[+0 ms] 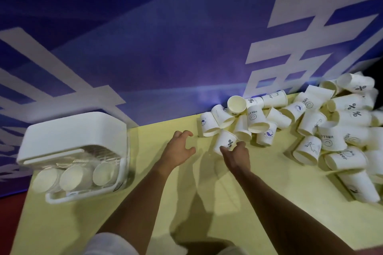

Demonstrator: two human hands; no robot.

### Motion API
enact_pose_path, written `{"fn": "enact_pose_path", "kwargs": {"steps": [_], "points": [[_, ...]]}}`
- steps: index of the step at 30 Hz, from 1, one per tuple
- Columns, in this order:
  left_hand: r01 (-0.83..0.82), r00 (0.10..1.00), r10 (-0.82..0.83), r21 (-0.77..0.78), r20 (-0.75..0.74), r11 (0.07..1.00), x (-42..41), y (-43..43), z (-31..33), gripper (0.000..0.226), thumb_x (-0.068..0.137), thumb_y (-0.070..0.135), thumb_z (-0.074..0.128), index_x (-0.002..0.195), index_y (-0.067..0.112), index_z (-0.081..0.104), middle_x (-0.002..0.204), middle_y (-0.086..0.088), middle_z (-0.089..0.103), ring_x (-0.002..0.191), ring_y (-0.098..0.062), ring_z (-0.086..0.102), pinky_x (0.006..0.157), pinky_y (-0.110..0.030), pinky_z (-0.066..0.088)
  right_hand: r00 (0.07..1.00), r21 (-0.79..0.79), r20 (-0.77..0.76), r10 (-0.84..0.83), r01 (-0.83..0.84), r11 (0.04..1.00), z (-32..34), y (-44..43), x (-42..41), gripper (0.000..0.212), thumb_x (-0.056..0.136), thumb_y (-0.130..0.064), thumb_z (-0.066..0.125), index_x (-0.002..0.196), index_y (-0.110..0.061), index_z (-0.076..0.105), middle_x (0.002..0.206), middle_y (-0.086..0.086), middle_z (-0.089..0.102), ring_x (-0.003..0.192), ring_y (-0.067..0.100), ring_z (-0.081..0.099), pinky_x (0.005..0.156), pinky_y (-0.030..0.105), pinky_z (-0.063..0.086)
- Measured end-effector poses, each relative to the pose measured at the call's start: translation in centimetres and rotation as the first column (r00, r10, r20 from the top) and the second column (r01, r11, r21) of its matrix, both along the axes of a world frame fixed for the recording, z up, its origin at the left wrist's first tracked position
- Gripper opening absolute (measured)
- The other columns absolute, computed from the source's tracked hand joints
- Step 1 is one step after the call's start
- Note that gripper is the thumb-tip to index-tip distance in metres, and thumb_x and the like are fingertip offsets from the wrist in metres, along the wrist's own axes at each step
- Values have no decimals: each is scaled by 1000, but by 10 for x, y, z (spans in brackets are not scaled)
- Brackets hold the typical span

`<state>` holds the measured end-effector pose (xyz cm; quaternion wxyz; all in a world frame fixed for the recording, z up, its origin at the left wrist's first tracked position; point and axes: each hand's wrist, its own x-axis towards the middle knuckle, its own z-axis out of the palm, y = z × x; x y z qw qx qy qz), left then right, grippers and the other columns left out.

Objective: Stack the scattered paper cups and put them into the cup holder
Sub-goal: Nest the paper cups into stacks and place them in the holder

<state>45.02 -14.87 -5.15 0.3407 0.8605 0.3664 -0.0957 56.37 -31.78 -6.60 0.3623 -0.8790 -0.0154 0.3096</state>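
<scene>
Head view catches the right hand (236,154) closing its fingers on a "%" cup (226,142) at the pile's (310,122) near edge, left hand (178,149) open beside it, nesting next, cup holder (72,136) well left of the pile.

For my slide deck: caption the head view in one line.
Right hand grasps a white percent-marked paper cup beside the pile; open left hand hovers over the yellow table.

Yellow table (186,203), blue lettered backdrop (165,47)
</scene>
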Motion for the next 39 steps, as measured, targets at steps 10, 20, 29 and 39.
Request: {"fn": "enact_pose_path", "kwargs": {"steps": [10,20,29,39], "points": [[271,962,-253,230,-107,935,84,4,-24,91,80,0,51,148,54,25,154,-2,15,127,-31,38,103,-41,38,985,65,-114,-131,139,988,-36,20,24,82,77,-53,75,127,-2,33,122,20,58,113,39,56,94,47,49],[234,972,-228,139,-59,962,92,10,-31,63,83,-4,57,129,39,52,135,-3,24,109,-33,52,94,-36,47,981,127,-169,-95,117,985,-40,26,30,53,79,-36,78,112,-14,43,106,3,64,95,23,61,85,33,49],[32,997,-39,103,65,994,47,15,-11,51,77,23,77,119,35,51,138,-1,26,104,-35,60,84,-32,48,991,252,-124,-41,72,965,-8,16,8,55,81,-28,78,121,-22,41,94,-21,58,83,-3,58,81,26,44],[-167,983,142,245,116,955,-70,15,34,67,75,51,76,131,27,49,133,6,49,107,-23,62,81,-29,48,987,298,-38,156,-138,945,22,31,-62,77,79,-37,79,138,-13,36,103,-1,61,92,19,62,82,34,52]]}}
